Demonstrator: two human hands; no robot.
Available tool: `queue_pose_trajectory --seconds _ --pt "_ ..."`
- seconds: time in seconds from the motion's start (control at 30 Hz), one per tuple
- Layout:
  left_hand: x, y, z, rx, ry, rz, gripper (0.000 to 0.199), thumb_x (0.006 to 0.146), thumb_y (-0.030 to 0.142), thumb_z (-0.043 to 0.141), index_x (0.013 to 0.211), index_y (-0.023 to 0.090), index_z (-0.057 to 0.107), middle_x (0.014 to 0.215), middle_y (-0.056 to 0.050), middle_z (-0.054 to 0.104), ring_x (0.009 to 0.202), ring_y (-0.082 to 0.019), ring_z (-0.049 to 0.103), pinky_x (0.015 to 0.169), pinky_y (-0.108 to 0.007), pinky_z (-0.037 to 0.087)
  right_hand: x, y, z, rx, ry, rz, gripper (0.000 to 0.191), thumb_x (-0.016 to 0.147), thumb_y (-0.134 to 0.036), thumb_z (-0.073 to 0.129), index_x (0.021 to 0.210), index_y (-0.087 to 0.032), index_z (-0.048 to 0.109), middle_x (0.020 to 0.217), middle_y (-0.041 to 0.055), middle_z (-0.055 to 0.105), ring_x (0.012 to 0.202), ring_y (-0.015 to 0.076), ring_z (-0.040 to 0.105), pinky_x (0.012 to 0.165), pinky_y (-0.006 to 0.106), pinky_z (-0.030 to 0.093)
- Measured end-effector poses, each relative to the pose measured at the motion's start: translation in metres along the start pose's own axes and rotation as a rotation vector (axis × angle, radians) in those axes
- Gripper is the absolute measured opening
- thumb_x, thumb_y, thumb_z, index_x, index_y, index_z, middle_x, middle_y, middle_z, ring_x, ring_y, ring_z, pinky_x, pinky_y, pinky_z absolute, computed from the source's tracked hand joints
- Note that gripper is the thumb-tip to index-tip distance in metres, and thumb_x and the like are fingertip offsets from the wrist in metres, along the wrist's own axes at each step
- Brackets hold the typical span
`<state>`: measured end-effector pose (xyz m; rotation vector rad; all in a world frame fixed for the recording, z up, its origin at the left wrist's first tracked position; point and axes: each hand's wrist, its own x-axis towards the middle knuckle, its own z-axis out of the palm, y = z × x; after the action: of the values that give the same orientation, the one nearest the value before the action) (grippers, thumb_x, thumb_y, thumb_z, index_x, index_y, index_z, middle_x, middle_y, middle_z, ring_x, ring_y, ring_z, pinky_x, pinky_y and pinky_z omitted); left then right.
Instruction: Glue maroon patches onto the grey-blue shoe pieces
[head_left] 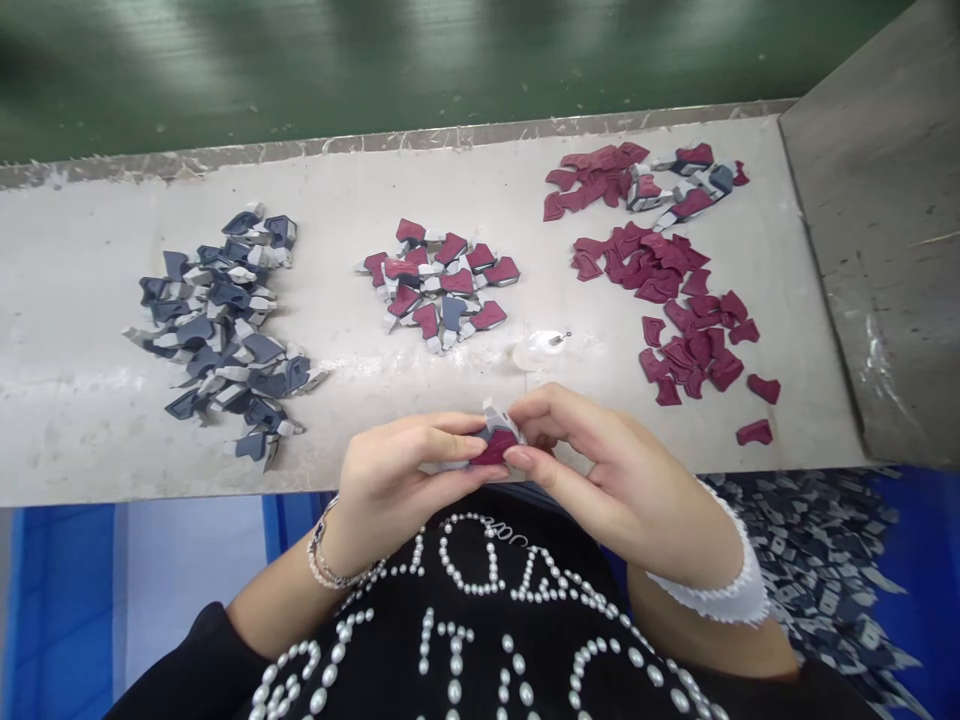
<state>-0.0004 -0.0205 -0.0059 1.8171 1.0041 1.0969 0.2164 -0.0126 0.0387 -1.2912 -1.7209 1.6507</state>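
Between both hands, close to the table's front edge, is a small grey-and-white plastic part with a maroon face. My left hand pinches it from the left, thumb below and fingers on top. From the right, my right hand grips the same part, with its thumb tip against the maroon face. Beyond the hands lies a cluster of similar parts with maroon faces. To the left is a pile of dark blue-grey and white parts. Loose maroon pieces are spread over the right side.
A few assembled parts sit at the back right. A small metal bit lies on the white table. A metal panel stands at the right. Below the edge are a blue bin of grey parts and another blue container.
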Motion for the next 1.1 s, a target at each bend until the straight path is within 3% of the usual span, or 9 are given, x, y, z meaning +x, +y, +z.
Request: queue_pose_trajectory --seconds 0.13,0.33,0.63,0.8,1.1 --pt "-0.002 -0.001 -0.003 0.049 -0.086 0.076 0.038 0.080 0.014 0.081 0.111 0.033 0.070 0.118 0.002 0.076 0.091 -0.019 0.078 0.079 -0.029 0.070 0.002 0.001 -0.001 -0.015 -0.056 0.001 0.011 0.103 -0.031 0.049 0.104 -0.021 0.055 0.088 0.0011 0.065 0.079 0.0174 0.061 0.072 0.033 0.048" --pt "-0.003 0.002 -0.003 0.157 -0.101 0.160 0.049 0.079 0.010 0.081 0.120 0.032 0.067 0.127 0.000 0.072 0.098 -0.021 0.077 0.081 -0.028 0.069 0.005 -0.002 0.004 -0.108 -0.035 -0.027 0.017 0.104 -0.028 0.042 0.098 -0.020 0.055 0.078 -0.0006 0.059 0.068 0.0162 0.055 0.063 0.033 0.042" --pt "-0.003 0.006 -0.004 0.008 -0.091 -0.001 0.034 0.083 0.016 0.079 0.110 0.033 0.066 0.118 0.003 0.076 0.089 -0.020 0.079 0.074 -0.029 0.070 -0.005 -0.008 0.004 -0.194 -0.057 -0.019 0.014 0.104 -0.027 0.040 0.100 -0.021 0.052 0.086 0.0018 0.064 0.073 0.0172 0.058 0.064 0.033 0.043" --pt "-0.002 0.010 -0.009 0.058 -0.148 0.044 0.034 0.083 0.019 0.080 0.110 0.034 0.065 0.116 0.004 0.076 0.088 -0.019 0.079 0.070 -0.026 0.068 -0.010 -0.013 0.004 -0.252 -0.027 -0.062 0.012 0.103 -0.024 0.041 0.095 -0.022 0.050 0.079 0.0003 0.064 0.065 0.0157 0.059 0.059 0.030 0.042" --pt "-0.002 0.013 -0.008 0.073 -0.150 0.060 0.035 0.083 0.017 0.080 0.111 0.033 0.066 0.115 0.004 0.077 0.090 -0.019 0.079 0.071 -0.026 0.068 -0.011 -0.013 0.005 -0.311 -0.015 -0.075 0.016 0.102 -0.025 0.043 0.089 -0.022 0.049 0.077 0.0003 0.063 0.064 0.0155 0.057 0.057 0.031 0.041"
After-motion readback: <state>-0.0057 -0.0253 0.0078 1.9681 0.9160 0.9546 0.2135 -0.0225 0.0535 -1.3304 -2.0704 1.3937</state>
